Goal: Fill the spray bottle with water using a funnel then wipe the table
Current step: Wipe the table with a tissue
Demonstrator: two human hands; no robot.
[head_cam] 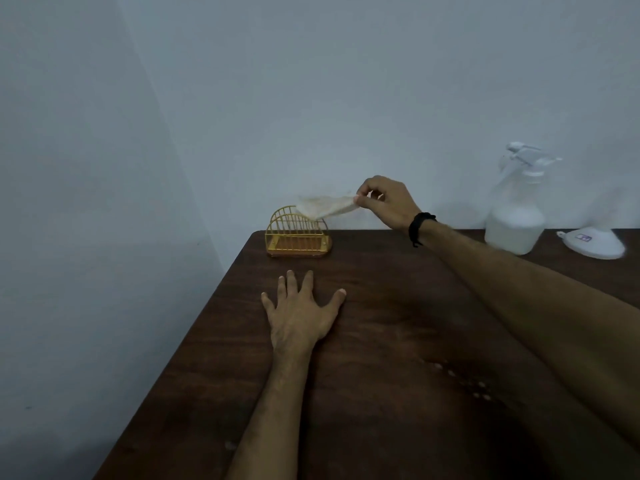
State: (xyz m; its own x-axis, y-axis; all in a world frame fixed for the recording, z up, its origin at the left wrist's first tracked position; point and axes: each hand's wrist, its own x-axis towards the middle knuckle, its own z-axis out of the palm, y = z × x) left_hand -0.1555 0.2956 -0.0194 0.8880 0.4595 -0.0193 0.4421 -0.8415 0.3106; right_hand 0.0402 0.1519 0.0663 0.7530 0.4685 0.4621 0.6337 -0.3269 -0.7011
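One hand [384, 202] pinching tissue [327, 206], table [398, 306] edge

Dark wooden table [398, 323] with a left hand [301, 315] flat on it, yellow wire napkin holder [298, 233] just beyond the fingers, spray bottle [516, 216] and white funnel [594, 243] way off right.

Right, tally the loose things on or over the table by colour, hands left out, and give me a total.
White: 3 - spray bottle, funnel, tissue pinched by the right hand
Yellow: 1 - wire holder
Total: 4
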